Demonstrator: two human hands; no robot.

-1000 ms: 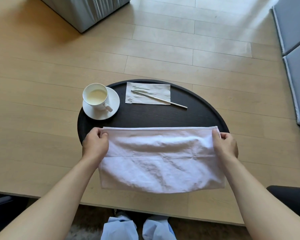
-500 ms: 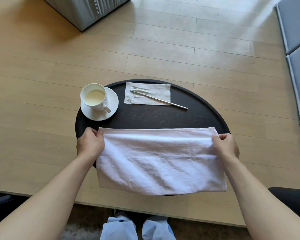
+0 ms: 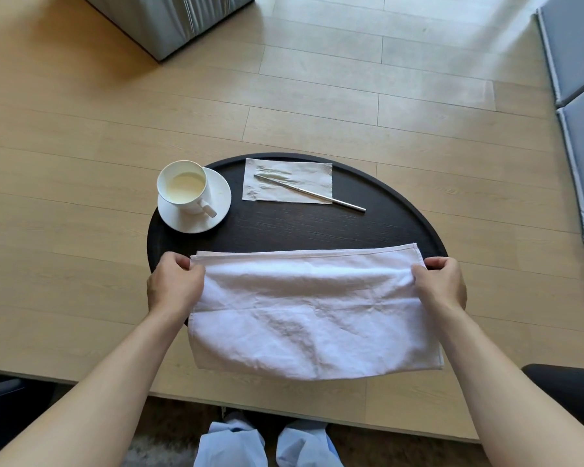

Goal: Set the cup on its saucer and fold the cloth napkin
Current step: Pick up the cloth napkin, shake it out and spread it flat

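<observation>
A white cloth napkin, folded once into a wide rectangle, lies over the near part of the round black table and hangs past its near rim. My left hand grips its far left corner. My right hand grips its far right corner. A white cup holding pale liquid stands on its white saucer at the table's far left, handle pointing toward the near right.
A white paper napkin lies at the table's far side with a thin metal utensil across it. Wooden floor surrounds the table. A grey ottoman stands far left, grey cushions at the right edge.
Both hands kept hold of the far corners. They slid slightly toward me and the cloth settled a little lower over the near rim.
</observation>
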